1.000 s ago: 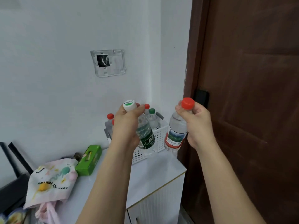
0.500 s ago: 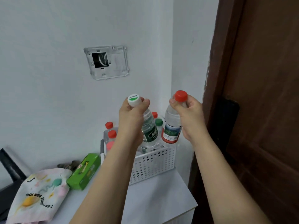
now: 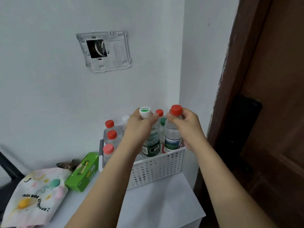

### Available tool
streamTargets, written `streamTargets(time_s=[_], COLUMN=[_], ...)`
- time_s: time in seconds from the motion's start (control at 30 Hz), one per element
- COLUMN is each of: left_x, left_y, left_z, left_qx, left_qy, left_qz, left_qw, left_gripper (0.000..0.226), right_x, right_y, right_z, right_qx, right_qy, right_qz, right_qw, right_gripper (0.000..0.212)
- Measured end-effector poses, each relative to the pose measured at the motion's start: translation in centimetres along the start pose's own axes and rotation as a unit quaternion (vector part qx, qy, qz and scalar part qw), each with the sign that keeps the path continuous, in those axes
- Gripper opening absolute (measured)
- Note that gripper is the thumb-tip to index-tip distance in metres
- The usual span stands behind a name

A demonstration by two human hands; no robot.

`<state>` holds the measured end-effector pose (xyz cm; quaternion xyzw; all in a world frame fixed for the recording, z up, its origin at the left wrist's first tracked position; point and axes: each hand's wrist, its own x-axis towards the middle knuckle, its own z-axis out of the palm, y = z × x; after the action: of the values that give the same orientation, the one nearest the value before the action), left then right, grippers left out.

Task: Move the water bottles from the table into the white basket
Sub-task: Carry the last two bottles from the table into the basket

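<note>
1. My left hand [image 3: 139, 127] grips the white-capped, green-labelled clear plastic bottle [image 3: 150, 142] by its neck.
2. My right hand [image 3: 187, 124] grips the red-capped clear plastic bottle [image 3: 171, 137].
3. Both bottles are lowered inside the white perforated plastic basket [image 3: 156, 168] on the white bench [image 3: 158, 203].

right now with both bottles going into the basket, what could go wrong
Both hands, left and right, pinch their bottles only near the caps, so the green-label bottle or red-cap bottle might swing or slip. The basket already looks crowded, so they may knock the standing bottles or fail to seat.
</note>
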<state>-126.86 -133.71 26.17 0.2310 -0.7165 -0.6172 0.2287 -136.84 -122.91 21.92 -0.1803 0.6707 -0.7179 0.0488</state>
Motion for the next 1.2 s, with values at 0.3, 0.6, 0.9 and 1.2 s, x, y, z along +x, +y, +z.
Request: streamTargets(time_s=[0.3,0.6,0.9,1.2], left_x=[1.2,2.2,2.8,3.1], left_y=[-4.2,-5.7,-6.5,-6.3], left_z=[-0.9,-1.8,-1.9,-1.5], left_qx=[0.481,0.59,0.602,0.608], left_qy=[-0.057,-0.121,-0.117,-0.131], left_qz=[0.076,0.159,0.161,0.154], left_qw=[0.872,0.783,0.773,0.768], left_gripper=[0.046,0.03,0.03,0.027], right_x=[-0.6,-1.0,-1.0,-1.5], right_y=[3.9,4.6,8.0,7.6], right_z=[-1.5,-2.3,-2.4,-2.0], right_qx=[-0.173,-0.34,-0.326,-0.302], right_qy=[-0.085,-0.167,-0.158,-0.159], right_qz=[0.019,-0.019,-0.05,-0.026], right_qw=[0.981,0.925,0.931,0.94], right_gripper=[0.013,0.032,0.029,0.031])
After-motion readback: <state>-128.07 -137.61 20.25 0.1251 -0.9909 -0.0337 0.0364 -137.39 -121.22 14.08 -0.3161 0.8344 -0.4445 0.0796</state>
